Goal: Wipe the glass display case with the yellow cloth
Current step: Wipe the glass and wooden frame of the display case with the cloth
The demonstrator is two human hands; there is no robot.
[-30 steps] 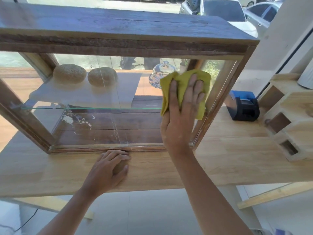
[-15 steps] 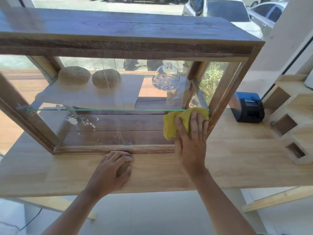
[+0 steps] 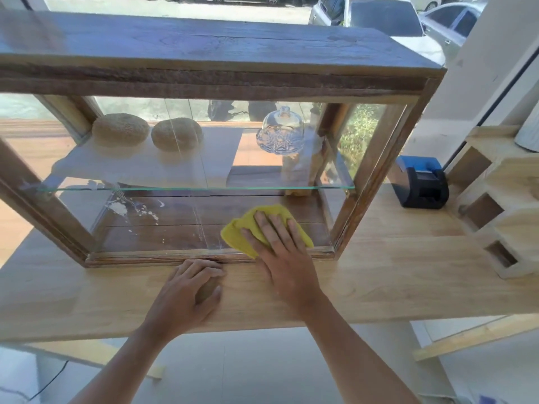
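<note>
A glass display case (image 3: 204,86) with a dark wooden frame stands on a light wooden counter (image 3: 393,275). My right hand (image 3: 280,252) presses the yellow cloth (image 3: 242,231) flat against the front glass, low down near the bottom rail and right of the middle. My left hand (image 3: 189,295) rests on the counter just in front of the case's bottom rail, fingers curled, holding nothing. White smears (image 3: 122,209) show on the lower left of the glass.
Inside, on a glass shelf (image 3: 175,188), lie two round loaves (image 3: 119,130) and a clear glass dome (image 3: 281,131). A black and blue device (image 3: 423,182) sits right of the case. A pale wooden rack (image 3: 501,205) stands at far right.
My right hand has slid the yellow cloth down the glass, from the upper right by the shelf to the bottom rail, and a little leftward. The left hand has stayed put.
</note>
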